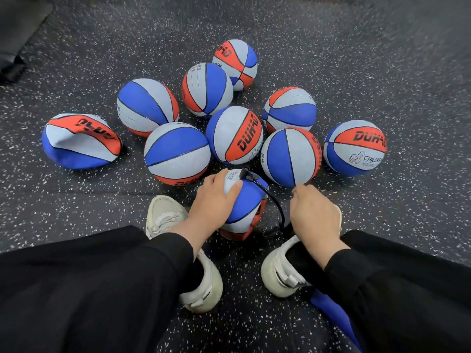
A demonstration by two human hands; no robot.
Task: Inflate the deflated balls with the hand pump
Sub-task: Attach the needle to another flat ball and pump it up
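A partly deflated blue, grey and red ball (244, 205) stands on the floor between my feet. My left hand (214, 200) grips its top, fingers and thumb curled over it. A black pump hose (270, 197) is plugged into the top of the ball and curves down to the right, under my right hand (316, 215). That hand is curled downward around what seems to be the pump handle, which it hides. A collapsed, flat ball (79, 141) lies at the far left. Several round balls (178, 154) are clustered just beyond the held one.
My white shoes (163, 215) (280, 271) flank the ball on the speckled rubber floor (382, 72). A blue object (331, 314) lies by my right leg. A black mat (15, 34) sits at the far left corner.
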